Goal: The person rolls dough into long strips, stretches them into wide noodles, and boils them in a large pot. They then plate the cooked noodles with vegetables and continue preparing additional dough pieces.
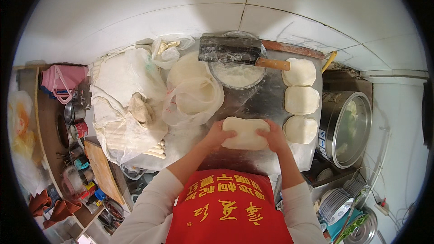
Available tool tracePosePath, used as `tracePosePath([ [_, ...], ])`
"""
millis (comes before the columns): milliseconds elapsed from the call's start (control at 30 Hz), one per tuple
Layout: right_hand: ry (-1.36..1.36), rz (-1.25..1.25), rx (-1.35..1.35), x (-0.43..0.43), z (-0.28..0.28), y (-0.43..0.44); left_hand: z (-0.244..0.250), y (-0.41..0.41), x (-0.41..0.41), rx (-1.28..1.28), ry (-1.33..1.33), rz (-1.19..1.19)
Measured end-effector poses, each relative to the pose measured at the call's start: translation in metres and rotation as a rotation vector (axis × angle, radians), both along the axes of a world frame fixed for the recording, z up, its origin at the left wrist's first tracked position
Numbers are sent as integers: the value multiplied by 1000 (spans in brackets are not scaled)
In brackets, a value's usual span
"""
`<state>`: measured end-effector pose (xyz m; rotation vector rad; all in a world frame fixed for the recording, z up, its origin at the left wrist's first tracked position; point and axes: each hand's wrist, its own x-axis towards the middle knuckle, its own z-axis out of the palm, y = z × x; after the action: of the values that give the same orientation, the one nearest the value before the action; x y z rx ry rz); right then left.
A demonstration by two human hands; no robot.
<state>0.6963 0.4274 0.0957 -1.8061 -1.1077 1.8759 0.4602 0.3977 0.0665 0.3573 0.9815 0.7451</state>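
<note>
A flat, rounded-rectangular stack of dough sheets [245, 134] is held near the front of the metal table [234, 103]. My left hand [218, 135] grips its left end, thumb on top; my right hand [274, 136] grips the other end the same way. Three similar dough stacks [301, 129] lie in a column along the table's right side. Behind my hands, a cleaver [230, 50] with a wooden handle rests across a bowl of flour [240, 76]. Left of the bowl stands a container wrapped in a plastic bag [193, 98].
Cloth and plastic [115, 101] cover dough strips [156, 150] on the table's left. A large metal pot [352, 130] stands beyond the right edge, with stacked plates [335, 206] nearer me. Shelves [51, 125] with kitchenware are at left. The tiled wall [203, 17] bounds the back.
</note>
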Motion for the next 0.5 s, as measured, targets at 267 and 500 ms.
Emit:
tracePosePath([
  [267,-478,94,786,-19,13,50,17,7,-31,654,1190,38],
  [500,-58,748,986,-207,1,37,19,82,-169,917,1714,-264],
])
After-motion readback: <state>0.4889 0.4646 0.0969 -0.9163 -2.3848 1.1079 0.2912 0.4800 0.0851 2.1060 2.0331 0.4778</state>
